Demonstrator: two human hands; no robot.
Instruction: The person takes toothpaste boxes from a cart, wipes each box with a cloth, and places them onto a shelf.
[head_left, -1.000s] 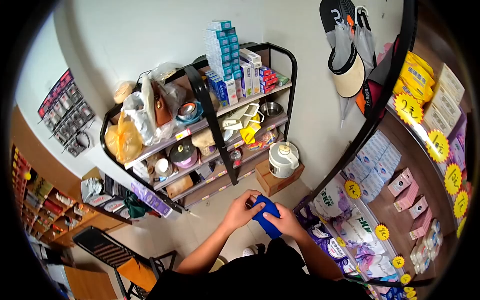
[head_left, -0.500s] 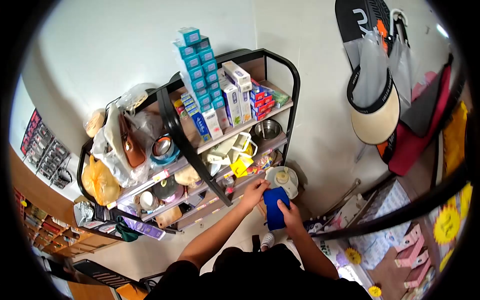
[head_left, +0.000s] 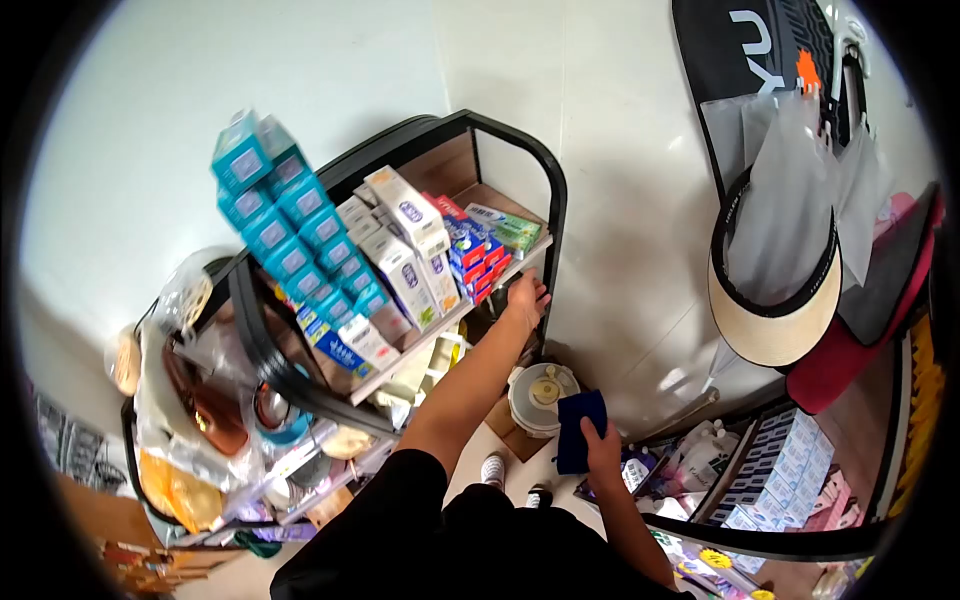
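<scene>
My right hand [head_left: 602, 450] is closed on a folded dark blue cloth [head_left: 580, 432], with the thumb over its near face. The cloth hangs beside a round pale lidded container [head_left: 543, 397] on the floor. My left hand [head_left: 526, 298] is stretched out to the shelf's right end, just under the board that carries the toothpaste boxes [head_left: 470, 250]. Its fingers are apart, and nothing shows in them. Behind this hand a dark metal bowl [head_left: 488, 306] is partly hidden; whether the hand touches it I cannot tell.
A black-framed shelf rack [head_left: 555, 190] holds stacked teal boxes [head_left: 290, 225] and white boxes [head_left: 410, 215]. Bags [head_left: 200, 400] crowd its left section. At right, a sun visor [head_left: 770, 320] and plastic bags hang on the wall above another rack [head_left: 800, 540].
My left hand has let go of the blue cloth and reached up and forward to the shelf. The right hand still holds the cloth, slightly lower and further right. The view has moved closer to the rack.
</scene>
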